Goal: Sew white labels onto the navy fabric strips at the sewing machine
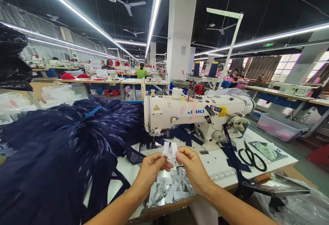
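Between my two hands is a small white label point(170, 150), curved so that both its ends point up. My left hand point(153, 169) pinches its left side, and my right hand point(191, 165) pinches its right side. Just below my hands lies a pile of printed white labels point(171, 188) in a shallow box at the table's front edge. The white sewing machine point(177, 111) stands right behind the label. Dark navy fabric pieces point(59, 156) are heaped to the left, some of their straps reaching near the needle area.
Black scissors point(252, 159) lie on the right of the white table point(218, 170), beside navy straps point(235, 161) and a tray point(267, 150) with a pale green coil. Clear plastic point(295, 197) hangs at the lower right. People sit at other machines farther back.
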Action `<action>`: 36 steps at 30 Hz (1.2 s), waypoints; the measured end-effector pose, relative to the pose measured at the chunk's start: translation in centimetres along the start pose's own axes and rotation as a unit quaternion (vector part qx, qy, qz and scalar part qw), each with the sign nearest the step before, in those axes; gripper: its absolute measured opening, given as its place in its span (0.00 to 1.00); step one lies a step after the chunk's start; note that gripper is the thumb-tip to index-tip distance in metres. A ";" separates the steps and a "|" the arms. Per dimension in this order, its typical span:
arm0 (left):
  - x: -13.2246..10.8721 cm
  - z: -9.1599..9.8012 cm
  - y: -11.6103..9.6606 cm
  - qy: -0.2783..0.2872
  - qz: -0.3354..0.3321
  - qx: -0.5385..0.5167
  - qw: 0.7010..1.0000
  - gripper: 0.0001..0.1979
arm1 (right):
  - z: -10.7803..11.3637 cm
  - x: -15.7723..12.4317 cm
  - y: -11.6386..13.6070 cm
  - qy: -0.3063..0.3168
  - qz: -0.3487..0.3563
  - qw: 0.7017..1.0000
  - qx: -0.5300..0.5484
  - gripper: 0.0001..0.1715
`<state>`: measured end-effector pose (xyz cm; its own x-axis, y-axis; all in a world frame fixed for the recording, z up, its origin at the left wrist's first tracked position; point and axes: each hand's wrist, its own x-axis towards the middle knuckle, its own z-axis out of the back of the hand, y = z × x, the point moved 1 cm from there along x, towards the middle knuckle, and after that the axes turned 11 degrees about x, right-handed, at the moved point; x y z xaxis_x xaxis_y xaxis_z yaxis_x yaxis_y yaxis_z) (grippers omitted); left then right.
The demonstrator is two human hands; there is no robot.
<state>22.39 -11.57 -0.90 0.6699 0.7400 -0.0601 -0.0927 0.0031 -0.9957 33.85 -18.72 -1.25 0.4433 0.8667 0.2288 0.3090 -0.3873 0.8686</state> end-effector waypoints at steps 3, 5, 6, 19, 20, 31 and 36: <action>-0.1 -0.2 -0.1 0.034 -0.006 -0.056 0.998 0.10 | 0.3 -0.3 -0.4 0.025 -0.038 0.999 -0.005 0.12; -0.2 -0.2 -0.2 0.058 -0.012 -0.089 0.994 0.10 | 0.4 -0.4 -0.5 0.030 -0.041 0.999 -0.008 0.12; -0.3 -0.2 -0.3 0.066 -0.015 -0.100 0.993 0.10 | 0.5 -0.4 -0.5 0.027 -0.038 0.999 -0.011 0.12; -0.5 -0.4 0.7 0.103 0.004 -0.072 0.992 0.15 | 0.5 0.6 0.3 -0.026 0.023 0.999 -0.011 0.13; -0.6 -0.5 0.7 0.112 0.009 -0.063 0.992 0.15 | 0.5 0.7 0.4 -0.033 0.037 0.998 -0.024 0.12; -1.0 -0.2 0.4 0.141 0.059 -0.003 0.988 0.12 | 1.3 0.9 1.7 0.146 0.502 0.727 -0.444 0.10; -0.9 0.9 -0.2 0.164 0.064 0.081 0.981 0.08 | 1.0 0.4 1.4 0.347 0.494 0.600 -0.524 0.13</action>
<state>21.17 -11.62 -0.63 0.8435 0.4857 -0.2294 -0.2895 0.0513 -0.9558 35.29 -19.18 -0.38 -0.5952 0.4396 0.6726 -0.6778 -0.7243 -0.1265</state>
